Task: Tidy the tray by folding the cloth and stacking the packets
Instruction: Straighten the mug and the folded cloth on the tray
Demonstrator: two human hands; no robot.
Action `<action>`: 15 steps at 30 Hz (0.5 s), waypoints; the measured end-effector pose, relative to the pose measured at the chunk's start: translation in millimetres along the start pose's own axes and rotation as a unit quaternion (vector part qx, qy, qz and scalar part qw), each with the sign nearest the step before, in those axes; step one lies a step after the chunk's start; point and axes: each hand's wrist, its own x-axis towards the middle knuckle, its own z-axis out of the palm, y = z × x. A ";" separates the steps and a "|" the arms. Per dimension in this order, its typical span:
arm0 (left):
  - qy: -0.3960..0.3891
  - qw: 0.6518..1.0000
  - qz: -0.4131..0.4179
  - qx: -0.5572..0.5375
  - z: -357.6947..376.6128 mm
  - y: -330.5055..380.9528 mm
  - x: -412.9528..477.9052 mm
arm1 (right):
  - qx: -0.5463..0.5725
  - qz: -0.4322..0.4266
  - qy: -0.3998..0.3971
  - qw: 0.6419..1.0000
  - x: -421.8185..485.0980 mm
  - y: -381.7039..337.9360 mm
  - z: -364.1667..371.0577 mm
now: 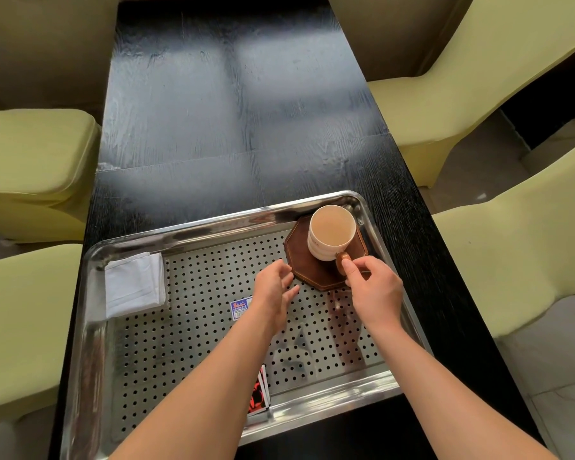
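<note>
From the head camera, the cloth [135, 283] looks already folded. It is a neat white square lying flat in the far left corner of the tray [213, 224]. The packets are not stacked yet, I think. The blue packet [241, 308] lies on the holes in the middle of the tray, partly under the left wrist. The red packets [259, 396] lie at the near edge of the tray, partly hidden by the left arm and well apart from the blue one. I cannot tell how many there are. Right now the hands are busy with the cup [332, 234], which stands on a brown mat [299, 257] in the far right corner of the tray. The right hand [372, 290] has its grip pinching the cup's brown handle [341, 263]. The left hand [274, 287] has its grip spread and loose, holding nothing, just beside the edge of the mat. The cup is pale brown inside. If that is a drink it could spill, so a gentle let-go is best. Next, I think, the blue packet should go on the red ones in one neat pile. The tray sits on a dark desk [229, 111] with yellow-green chairs [30, 161] beside it.
</note>
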 end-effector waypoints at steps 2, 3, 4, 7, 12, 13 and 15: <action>-0.001 1.000 -0.001 0.000 -0.4 0.3 0.3 | 0.004 0.008 -0.001 1.000 0.2 -0.6 0.2; -0.002 1.000 -0.001 0.000 -0.8 0.4 0.2 | 0.006 0.012 -0.002 1.000 0.0 -0.8 0.0; -0.004 1.000 -0.002 0.001 -0.9 0.9 -0.3 | 0.011 0.015 -0.003 1.000 -0.6 -1.0 -0.7; -0.004 1.000 -0.003 0.000 -2.3 2.3 -2.1 | 0.034 0.021 0.000 0.999 -5.4 -1.6 -4.1; 0.013 1.000 0.015 0.015 -19.2 5.3 -7.1 | 0.042 -0.004 0.029 0.999 -25.3 0.6 -8.4; 0.014 0.999 0.027 0.030 -24.5 6.3 -9.4 | 0.040 -0.015 0.031 0.999 -30.6 0.1 -7.9; 0.016 0.995 0.057 0.078 -37.1 9.7 -14.2 | 0.027 -0.039 0.018 0.999 -40.3 -3.1 -4.7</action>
